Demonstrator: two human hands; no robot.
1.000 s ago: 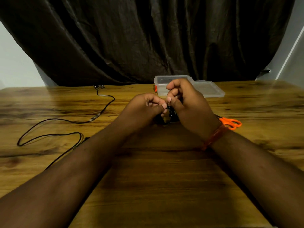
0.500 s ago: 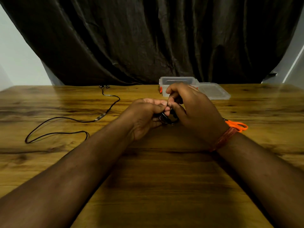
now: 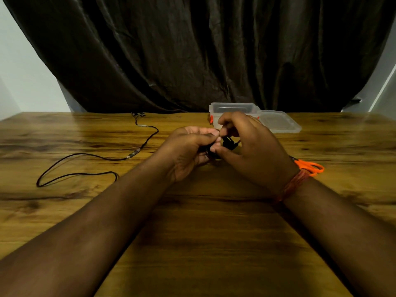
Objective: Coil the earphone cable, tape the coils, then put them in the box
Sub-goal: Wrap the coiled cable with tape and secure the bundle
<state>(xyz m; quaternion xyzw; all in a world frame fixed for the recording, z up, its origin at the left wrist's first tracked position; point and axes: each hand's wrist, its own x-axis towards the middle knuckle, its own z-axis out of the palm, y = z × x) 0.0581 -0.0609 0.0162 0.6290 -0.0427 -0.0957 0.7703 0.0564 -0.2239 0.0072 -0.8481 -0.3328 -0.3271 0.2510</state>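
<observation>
A brown wooden surface [image 3: 192, 232] stands before a dark curtain [image 3: 192, 50]. Both hands, left hand [image 3: 188, 151] and right hand [image 3: 252, 151], grip the black coils [image 3: 228, 143] near the box [image 3: 233, 109]. The loose cable [image 3: 90, 166] has slid closer.

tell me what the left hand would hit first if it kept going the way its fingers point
Probably the right hand: the left hand points right across the small black coil both pinch, already nearly touching it.

I can't make out the coiled cable [image 3: 227, 144] btwn both hands, mostly hidden. Scissors [image 3: 310, 167] blades covered by right wrist. Earbuds [image 3: 138, 114] at far end too small to read.
</observation>
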